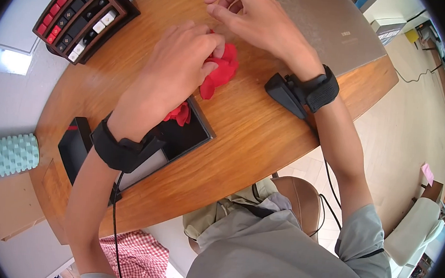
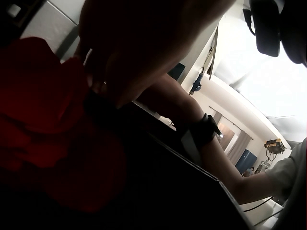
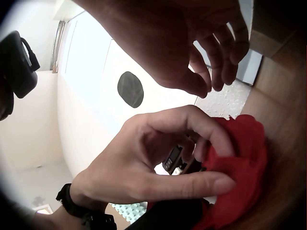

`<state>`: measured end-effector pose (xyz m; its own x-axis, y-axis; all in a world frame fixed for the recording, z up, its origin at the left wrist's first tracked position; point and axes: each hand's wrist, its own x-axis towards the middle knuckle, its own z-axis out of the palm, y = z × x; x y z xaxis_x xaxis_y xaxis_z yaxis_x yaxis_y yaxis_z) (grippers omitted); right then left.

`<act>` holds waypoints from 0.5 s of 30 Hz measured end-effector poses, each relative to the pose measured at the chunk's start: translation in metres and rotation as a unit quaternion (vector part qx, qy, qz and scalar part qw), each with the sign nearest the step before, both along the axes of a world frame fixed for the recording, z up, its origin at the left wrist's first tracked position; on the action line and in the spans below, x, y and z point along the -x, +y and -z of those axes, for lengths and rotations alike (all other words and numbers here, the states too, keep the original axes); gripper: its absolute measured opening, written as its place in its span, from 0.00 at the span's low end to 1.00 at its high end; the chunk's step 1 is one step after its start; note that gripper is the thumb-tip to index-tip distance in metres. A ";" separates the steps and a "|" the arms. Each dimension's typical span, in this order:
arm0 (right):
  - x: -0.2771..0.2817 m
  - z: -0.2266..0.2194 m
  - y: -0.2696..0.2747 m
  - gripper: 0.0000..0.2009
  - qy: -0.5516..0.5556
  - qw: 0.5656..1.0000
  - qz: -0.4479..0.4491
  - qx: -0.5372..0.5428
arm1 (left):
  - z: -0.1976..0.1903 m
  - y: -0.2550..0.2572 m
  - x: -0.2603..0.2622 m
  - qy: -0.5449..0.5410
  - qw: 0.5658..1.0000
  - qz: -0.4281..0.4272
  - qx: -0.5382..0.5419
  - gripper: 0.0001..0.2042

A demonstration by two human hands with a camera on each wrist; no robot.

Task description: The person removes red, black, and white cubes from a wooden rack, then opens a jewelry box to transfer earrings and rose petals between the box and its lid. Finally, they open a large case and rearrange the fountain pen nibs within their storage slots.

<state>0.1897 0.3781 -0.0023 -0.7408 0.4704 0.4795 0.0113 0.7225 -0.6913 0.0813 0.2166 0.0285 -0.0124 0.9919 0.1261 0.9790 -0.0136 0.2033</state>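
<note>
My left hand (image 1: 179, 61) pinches a soft red petal-like cloth piece (image 1: 222, 71) between thumb and fingers, over the wooden table. In the right wrist view, the thumb and index finger of that hand press on the folds of the red cloth (image 3: 242, 158). More red petal-like cloth (image 1: 181, 115) shows in an open black box (image 1: 205, 128) beneath the left wrist, partly hidden by the arm. My right hand (image 1: 259, 18) hovers just beyond the left one, its fingers loosely bent and nothing in them.
A wooden rack (image 1: 85, 18) of red, black and white pieces stands at the back left. A black tray-like part (image 1: 70, 149) lies left of the box. At the back right is a large grey-brown flat case (image 1: 322, 28). Cables trail from both wrists.
</note>
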 end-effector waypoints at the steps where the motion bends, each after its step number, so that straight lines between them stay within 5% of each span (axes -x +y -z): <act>1: 0.000 0.000 -0.001 0.15 0.004 1.000 -0.002 0.002 | -0.001 -0.001 0.000 -0.012 1.000 0.001 0.016 0.10; 15: -0.003 -0.016 -0.002 0.11 -0.049 0.996 -0.029 0.075 | -0.018 -0.027 0.014 -0.182 0.982 -0.045 -0.023 0.11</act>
